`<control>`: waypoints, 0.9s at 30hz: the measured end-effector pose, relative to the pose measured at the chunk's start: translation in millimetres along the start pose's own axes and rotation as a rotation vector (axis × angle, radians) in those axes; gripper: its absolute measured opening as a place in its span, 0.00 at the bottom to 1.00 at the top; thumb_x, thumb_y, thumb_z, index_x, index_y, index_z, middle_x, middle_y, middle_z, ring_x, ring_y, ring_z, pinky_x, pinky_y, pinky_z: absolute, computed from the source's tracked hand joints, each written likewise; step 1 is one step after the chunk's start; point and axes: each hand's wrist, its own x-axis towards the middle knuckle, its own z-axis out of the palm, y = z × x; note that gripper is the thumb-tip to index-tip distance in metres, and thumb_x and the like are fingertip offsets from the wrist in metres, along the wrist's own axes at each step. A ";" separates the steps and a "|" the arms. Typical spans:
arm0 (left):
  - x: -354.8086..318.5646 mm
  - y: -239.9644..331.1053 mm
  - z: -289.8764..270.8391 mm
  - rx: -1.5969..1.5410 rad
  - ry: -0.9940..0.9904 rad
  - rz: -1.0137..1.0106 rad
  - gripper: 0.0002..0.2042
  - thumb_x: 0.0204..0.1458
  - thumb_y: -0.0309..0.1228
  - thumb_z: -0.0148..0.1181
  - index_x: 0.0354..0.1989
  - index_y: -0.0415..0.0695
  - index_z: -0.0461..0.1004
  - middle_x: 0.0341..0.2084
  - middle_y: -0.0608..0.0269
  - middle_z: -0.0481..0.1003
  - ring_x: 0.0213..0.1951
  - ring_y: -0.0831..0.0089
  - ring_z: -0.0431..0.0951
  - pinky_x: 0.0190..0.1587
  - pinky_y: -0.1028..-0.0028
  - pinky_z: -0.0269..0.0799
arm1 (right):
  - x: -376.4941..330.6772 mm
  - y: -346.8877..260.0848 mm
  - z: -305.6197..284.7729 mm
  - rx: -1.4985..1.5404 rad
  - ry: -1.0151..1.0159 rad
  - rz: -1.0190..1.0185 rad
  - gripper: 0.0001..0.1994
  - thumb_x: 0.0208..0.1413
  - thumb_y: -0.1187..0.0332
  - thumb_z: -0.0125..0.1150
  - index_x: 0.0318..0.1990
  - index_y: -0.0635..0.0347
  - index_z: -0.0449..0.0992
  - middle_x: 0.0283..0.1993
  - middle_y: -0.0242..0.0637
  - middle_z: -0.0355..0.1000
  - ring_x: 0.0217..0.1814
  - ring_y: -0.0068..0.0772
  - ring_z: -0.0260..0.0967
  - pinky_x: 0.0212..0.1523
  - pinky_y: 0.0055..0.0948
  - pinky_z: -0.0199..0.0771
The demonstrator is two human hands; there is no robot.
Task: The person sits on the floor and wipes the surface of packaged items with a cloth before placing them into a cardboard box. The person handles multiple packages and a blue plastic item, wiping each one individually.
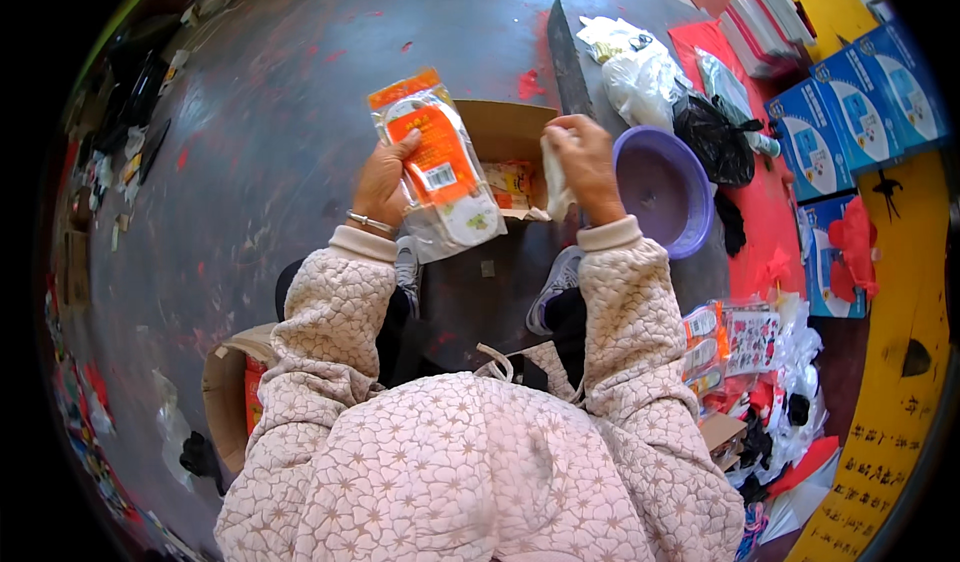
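My left hand (384, 184), with a bracelet at the wrist, grips a clear plastic pack of insoles (467, 220). An orange card lies over the pale insoles, and a green print shows at the pack's lower end. To the right, my right hand (590, 167) is closed around a crumpled white cloth-like piece (554, 180), whose exact kind I cannot make out. Beyond and between the hands stands an open cardboard box (500, 127), with orange and yellow packets (512, 184) inside. The insole pack covers the box's left part.
A purple basin (704, 187) stands right of my right hand, by white plastic bags (645, 84) and a black bag (712, 140). Blue boxes (815, 142) line the far right. Wrapped packs (705, 337) lie beside my right arm. Another carton (228, 402) sits by my left elbow.
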 end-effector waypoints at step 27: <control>6.5 10.8 41.1 0.008 -0.013 0.250 0.16 0.58 0.23 0.43 0.55 0.40 0.58 0.49 0.53 0.67 0.49 0.60 0.72 0.50 0.58 0.72 | -45.9 -23.9 -8.9 0.759 -0.743 0.218 0.21 0.56 0.55 0.54 0.47 0.66 0.70 0.40 0.37 0.72 0.37 0.24 0.70 0.38 0.22 0.72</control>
